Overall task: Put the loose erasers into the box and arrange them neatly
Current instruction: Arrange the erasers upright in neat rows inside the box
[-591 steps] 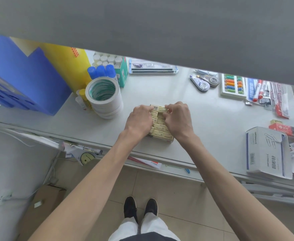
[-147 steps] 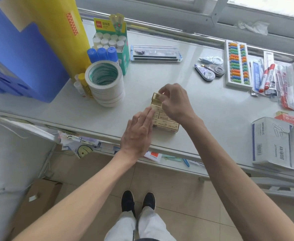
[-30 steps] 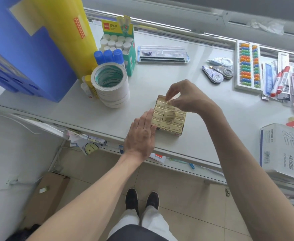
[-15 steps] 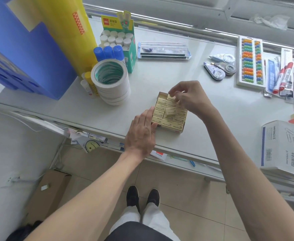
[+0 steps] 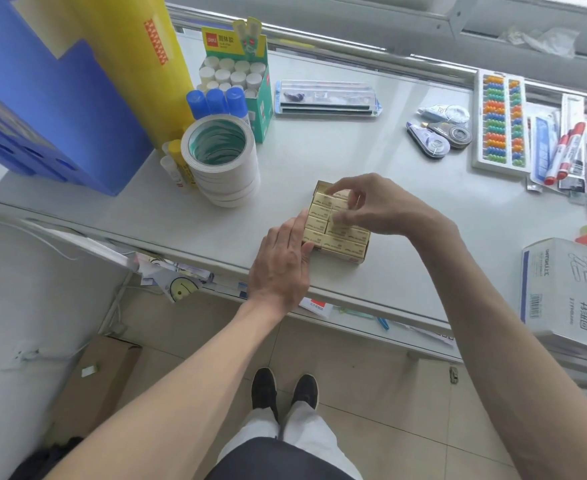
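A small tan box (image 5: 342,255) sits near the front edge of the grey table (image 5: 320,157), filled with rows of pale yellow erasers (image 5: 320,216). My left hand (image 5: 281,261) lies flat against the box's left side, fingers together, thumb at its near corner. My right hand (image 5: 371,202) hovers over the far middle of the box, with thumb and fingertips pinched on one eraser among the rows. That eraser is mostly hidden by my fingers. I see no loose eraser on the table.
A stack of tape rolls (image 5: 221,161) stands left of the box, with a glue stick carton (image 5: 247,71) and blue and yellow boards (image 5: 60,98) behind. Correction tapes (image 5: 437,136), an abacus (image 5: 501,123) and markers (image 5: 566,154) lie far right. A white carton (image 5: 566,292) is near right.
An eraser that lay tilted on top of the rows is now under my right fingers, which came down onto the box. My left hand stays against the box's side.
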Available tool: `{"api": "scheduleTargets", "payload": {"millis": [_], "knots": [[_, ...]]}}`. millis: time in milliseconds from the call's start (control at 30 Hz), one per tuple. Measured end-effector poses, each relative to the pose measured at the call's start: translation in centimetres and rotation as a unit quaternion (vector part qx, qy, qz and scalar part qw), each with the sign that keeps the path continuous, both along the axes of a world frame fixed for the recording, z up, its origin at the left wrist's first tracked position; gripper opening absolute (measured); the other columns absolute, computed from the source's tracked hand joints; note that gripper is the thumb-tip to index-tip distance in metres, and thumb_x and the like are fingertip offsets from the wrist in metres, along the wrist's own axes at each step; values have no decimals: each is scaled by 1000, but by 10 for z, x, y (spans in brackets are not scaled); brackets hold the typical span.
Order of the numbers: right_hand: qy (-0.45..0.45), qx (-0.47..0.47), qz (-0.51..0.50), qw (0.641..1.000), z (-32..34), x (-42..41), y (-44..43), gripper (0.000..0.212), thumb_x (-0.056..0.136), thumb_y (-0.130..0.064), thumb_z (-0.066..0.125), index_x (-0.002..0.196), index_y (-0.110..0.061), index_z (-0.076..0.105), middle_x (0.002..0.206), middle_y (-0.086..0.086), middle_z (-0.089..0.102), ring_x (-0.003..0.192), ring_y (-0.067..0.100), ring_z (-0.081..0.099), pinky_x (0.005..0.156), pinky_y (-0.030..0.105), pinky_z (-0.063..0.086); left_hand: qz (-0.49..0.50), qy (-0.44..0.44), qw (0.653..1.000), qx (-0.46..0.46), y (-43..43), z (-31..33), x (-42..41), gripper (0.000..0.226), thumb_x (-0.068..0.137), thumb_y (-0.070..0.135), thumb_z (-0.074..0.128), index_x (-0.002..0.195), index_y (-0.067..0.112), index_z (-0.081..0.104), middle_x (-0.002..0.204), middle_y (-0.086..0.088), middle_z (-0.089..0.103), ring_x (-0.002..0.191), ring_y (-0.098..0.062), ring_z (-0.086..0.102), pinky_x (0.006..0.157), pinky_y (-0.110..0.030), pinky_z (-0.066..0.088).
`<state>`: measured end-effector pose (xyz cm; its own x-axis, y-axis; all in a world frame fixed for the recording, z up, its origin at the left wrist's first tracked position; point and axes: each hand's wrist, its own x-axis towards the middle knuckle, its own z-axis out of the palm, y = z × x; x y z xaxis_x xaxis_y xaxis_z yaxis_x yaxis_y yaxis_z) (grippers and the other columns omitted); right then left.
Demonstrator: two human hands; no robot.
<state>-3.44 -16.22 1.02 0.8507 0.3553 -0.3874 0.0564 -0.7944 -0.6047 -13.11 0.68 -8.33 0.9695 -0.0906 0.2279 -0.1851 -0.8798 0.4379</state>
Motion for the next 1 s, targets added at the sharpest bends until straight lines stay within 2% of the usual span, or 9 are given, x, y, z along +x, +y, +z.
{"api": "scheduleTargets", "payload": {"millis": [167, 300, 367, 433, 533, 667, 900, 1000], "knots": [[-47, -2, -47, 998, -5, 2, 4, 18, 92, -25, 60, 106, -23, 71, 66, -9, 48, 63, 4, 47, 55, 22, 35, -5, 6, 1000, 3, 0, 0, -1, 51, 100, 28, 28, 146, 6, 34, 131, -6, 53, 102, -23, 46, 94, -33, 41], [-39, -6, -21, 999, -2, 1, 0, 26, 83, -28, 72, 108, -24, 69, 80, -3, 56, 72, 11, 54, 59, 25, 42, -4, 9, 1000, -1, 0, 2, -1, 52, 100, 29, 27, 146, 7, 34, 130, -6, 54, 102, -23, 46, 93, -34, 42], [-23, -10, -11, 1000, -1, -1, -3, 32, 75, -29, 82, 104, -24, 69, 90, -1, 59, 78, 14, 57, 62, 27, 46, -4, 11, 1000, -2, 0, 2, -2, 52, 100, 30, 27, 146, 7, 34, 130, -5, 54, 101, -22, 45, 92, -34, 43], [-16, -20, -4, 1000, -1, -2, -5, 30, 71, -28, 86, 96, -20, 71, 88, -1, 61, 76, 13, 57, 60, 25, 45, -4, 13, 1000, -1, 0, 2, -2, 52, 100, 30, 28, 146, 7, 34, 130, -5, 54, 99, -22, 44, 91, -35, 44], [-32, -11, -17, 999, -4, 1, -3, 24, 73, -27, 85, 89, -15, 71, 80, -2, 62, 72, 14, 57, 59, 25, 45, -6, 14, 1000, -1, 0, 2, -1, 52, 100, 29, 28, 146, 7, 34, 130, -5, 55, 99, -22, 43, 91, -36, 45], [-82, 40, -85, 992, -10, 10, 8, 20, 77, -27, 82, 89, -14, 72, 90, 1, 65, 74, 13, 57, 57, 22, 43, -7, 13, 1000, -2, 0, 2, -1, 52, 99, 29, 29, 146, 7, 34, 130, -4, 54, 99, -22, 44, 90, -36, 45], [-124, 46, -144, 981, -19, 20, 27, 20, 76, -20, 81, 91, -8, 75, 89, 8, 69, 76, 17, 59, 56, 17, 43, -10, 10, 1000, -3, 1, 0, -1, 52, 99, 28, 30, 146, 6, 34, 128, -4, 55, 98, -23, 44, 91, -37, 43], [-126, 32, -148, 980, -20, 21, 26, 23, 75, -19, 83, 91, -6, 75, 88, 9, 67, 76, 18, 60, 58, 18, 44, -7, 11, 1000, -7, 1, 0, -1, 52, 99, 27, 30, 146, 6, 34, 127, -3, 55, 99, -22, 44, 91, -36, 44]]}}
